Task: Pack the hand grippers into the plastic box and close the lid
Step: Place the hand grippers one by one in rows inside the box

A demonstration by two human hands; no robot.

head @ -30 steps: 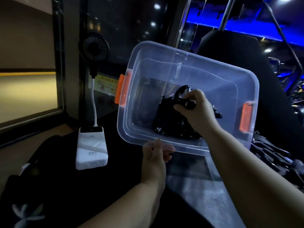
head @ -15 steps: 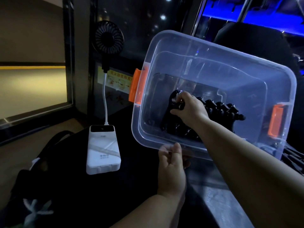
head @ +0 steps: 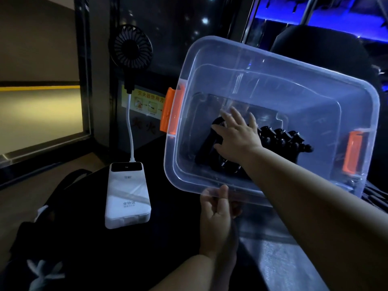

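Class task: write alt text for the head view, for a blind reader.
A person's right hand, fingers spread, reaches into a tilted clear plastic box over black hand grippers, while the left hand grips the box's near rim. A white power bank lies nearby.

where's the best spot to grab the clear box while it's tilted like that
Take the plastic box by its rolled rim on the near long side, coming from below: thumb over the lip, fingers under, as the left hand does. The short ends carry orange latches, probably less firm.
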